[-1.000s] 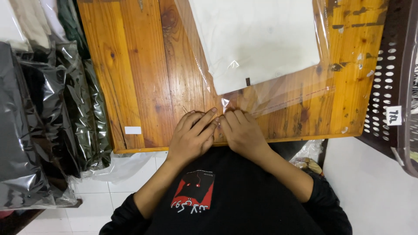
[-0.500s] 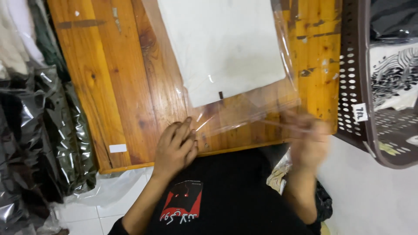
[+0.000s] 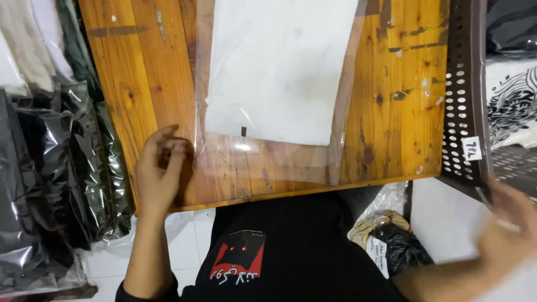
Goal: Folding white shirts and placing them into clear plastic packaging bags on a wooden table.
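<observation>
Head view: left hand (image 3: pixel 159 173) flat on clear bag (image 3: pixel 268 162) edge, near bench (image 3: pixel 403 100) side; right hand (image 3: pixel 512 229) blurred, grip unreadable.

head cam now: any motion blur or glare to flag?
Head view: right hand is smeared by motion blur at the lower right; left hand is sharp, resting on the wooden table. Small glare spot on the clear plastic bag below the folded white garment; bagged clothes at left glint.

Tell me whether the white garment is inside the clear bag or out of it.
Inside. The folded white garment lies under the clear plastic bag, whose film extends past its near edge; the left hand touches the bag's corner.
</observation>
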